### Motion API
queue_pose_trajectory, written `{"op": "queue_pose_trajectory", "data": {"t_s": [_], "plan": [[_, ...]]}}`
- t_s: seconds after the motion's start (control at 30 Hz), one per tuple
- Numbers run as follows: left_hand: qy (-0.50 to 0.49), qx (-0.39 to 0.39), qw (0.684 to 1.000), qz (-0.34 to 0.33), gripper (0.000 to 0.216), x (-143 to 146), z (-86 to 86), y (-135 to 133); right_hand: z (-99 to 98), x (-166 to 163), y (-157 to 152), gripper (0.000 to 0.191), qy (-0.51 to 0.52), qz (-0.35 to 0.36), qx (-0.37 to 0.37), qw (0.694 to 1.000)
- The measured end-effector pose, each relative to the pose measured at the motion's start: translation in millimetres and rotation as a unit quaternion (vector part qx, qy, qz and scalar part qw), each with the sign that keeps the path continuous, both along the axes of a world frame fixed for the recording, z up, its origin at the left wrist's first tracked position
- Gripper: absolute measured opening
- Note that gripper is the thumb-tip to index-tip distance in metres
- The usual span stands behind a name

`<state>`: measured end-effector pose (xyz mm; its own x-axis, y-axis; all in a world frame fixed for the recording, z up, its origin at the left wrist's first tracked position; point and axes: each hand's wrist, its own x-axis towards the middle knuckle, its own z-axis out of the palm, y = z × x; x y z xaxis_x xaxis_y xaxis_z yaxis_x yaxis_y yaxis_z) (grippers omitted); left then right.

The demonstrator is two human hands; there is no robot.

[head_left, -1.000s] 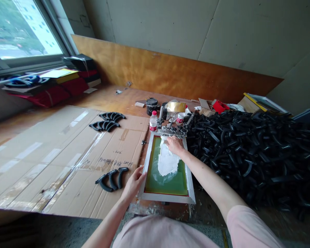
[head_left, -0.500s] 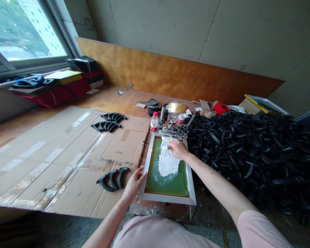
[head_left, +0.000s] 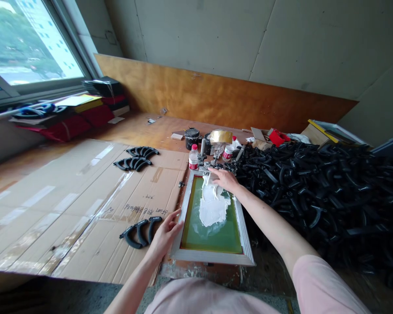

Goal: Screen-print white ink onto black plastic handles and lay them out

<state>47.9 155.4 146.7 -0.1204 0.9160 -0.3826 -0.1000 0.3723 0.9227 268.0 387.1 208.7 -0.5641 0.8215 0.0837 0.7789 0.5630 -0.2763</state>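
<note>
A screen-printing frame (head_left: 249, 244) with a silver rim and green mesh (head_left: 196, 240) sits before me, its near edge seemingly raised. White paste (head_left: 212, 211) is spread thickly over the mesh's far half. My right hand (head_left: 225, 179) is over the far end of the frame, fingers stretched out to the left. Just under it a white-coated piece stands in the paste; its kind is hard to make out. My left hand (head_left: 165, 233) is at the frame's left rim, fingers apart. Left of it, several curved black handles (head_left: 140, 233) lie on flattened cardboard (head_left: 85, 209).
A large heap of black handles (head_left: 301, 196) fills the right side. Behind the frame stand a red-capped bottle (head_left: 193, 158), a black tub (head_left: 191, 138) and a roll of tape (head_left: 220, 136). More black handles (head_left: 134, 162) lie in rows on the cardboard.
My right hand has loosened from the piece in the paste and stretched its fingers toward the frame's far edge. The frame's near end looks higher, and my left hand has shifted slightly left.
</note>
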Motion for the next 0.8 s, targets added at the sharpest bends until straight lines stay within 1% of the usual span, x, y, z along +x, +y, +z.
{"op": "queue_pose_trajectory", "data": {"t_s": [0.03,0.07,0.1,0.17,0.2,0.23,0.27,0.3,0.33,0.37,0.4,0.43,0.47,0.5,0.53,0.57,0.6,0.63,0.67,0.7,0.73,0.77,0.8], "plan": [[-0.017,-0.003,1.0,0.005,0.075,0,11.9,1,6.1,4,9,0.068,0.003,-0.026,0.005,1.0],[-0.032,-0.003,0.999,0.012,0.072,0,24.4,2,11.7,12,16,0.068,0.017,-0.051,0.02,0.998],[-0.041,0.002,0.999,0.022,0.069,-1,37.3,6,16.1,24,22,0.063,0.042,-0.077,0.043,0.995],[-0.05,0.042,0.997,0.043,0.064,-1,63.1,18,18.1,56,27,0.045,0.102,-0.148,0.089,0.98],[-0.052,0.076,0.994,0.054,0.063,0,75.7,28,14.4,72,26,0.038,0.126,-0.195,0.101,0.967],[-0.055,0.115,0.99,0.062,0.063,1,87.9,40,7.2,85,22,0.033,0.139,-0.239,0.097,0.956],[-0.062,0.155,0.984,0.063,0.062,1,99.6,53,-3.2,95,15,0.03,0.14,-0.273,0.077,0.949],[-0.069,0.19,0.977,0.059,0.061,2,110.6,67,-16.0,100,6,0.028,0.133,-0.287,0.044,0.948],[-0.074,0.214,0.973,0.053,0.06,3,120.7,80,-30.0,100,-5,0.026,0.12,-0.274,0.003,0.954],[-0.077,0.226,0.97,0.048,0.059,5,129.3,92,-44.0,96,-17,0.025,0.106,-0.237,-0.034,0.965],[-0.079,0.231,0.968,0.047,0.058,6,135.9,102,-56.7,88,-29,0.027,0.09,-0.184,-0.059,0.977],[-0.08,0.234,0.967,0.055,0.057,8,139.7,109,-66.8,79,-39,0.033,0.071,-0.129,-0.069,0.987],[-0.081,0.236,0.966,0.073,0.056,10,140.1,111,-73.8,69,-48,0.04,0.049,-0.086,-0.067,0.993],[-0.084,0.238,0.962,0.099,0.054,13,136.7,110,-77.1,59,-55,0.043,0.025,-0.059,-0.062,0.996],[-0.089,0.233,0.961,0.12,0.052,17,129.3,105,-77.1,50,-60,0.041,0.002,-0.049,-0.054,0.997],[-0.097,0.211,0.965,0.122,0.051,22,118.2,97,-74.2,43,-66,0.034,-0.015,-0.051,-0.047,0.997],[-0.107,0.165,0.975,0.101,0.052,28,104.2,85,-69.4,36,-73,0.026,-0.023,-0.058,-0.038,0.997],[-0.118,0.104,0.985,0.068,0.053,36,88.4,72,-63.7,29,-82,0.02,-0.019,-0.062,-0.023,0.998],[-0.132,0.024,0.991,0.006,0.055,43,71.9,59,-58.0,21,-94,0.018,-0.01,-0.057,0.0,0.998],[-0.149,-0.043,0.987,-0.034,0.056,51,55.8,45,-53.3,12,-109,0.018,0.003,-0.038,0.028,0.999],[-0.172,-0.079,0.981,-0.043,0.054,57,41.2,33,-50.0,2,-125,0.019,0.016,-0.008,0.056,0.998],[-0.191,-0.099,0.976,-0.035,0.051,61,28.4,21,-48.3,-7,-141,0.019,0.022,0.047,0.076,0.996],[-0.201,-0.109,0.973,-0.009,0.047,62,17.6,11,-48.0,-14,-155,0.02,0.029,0.108,0.083,0.99]]}}
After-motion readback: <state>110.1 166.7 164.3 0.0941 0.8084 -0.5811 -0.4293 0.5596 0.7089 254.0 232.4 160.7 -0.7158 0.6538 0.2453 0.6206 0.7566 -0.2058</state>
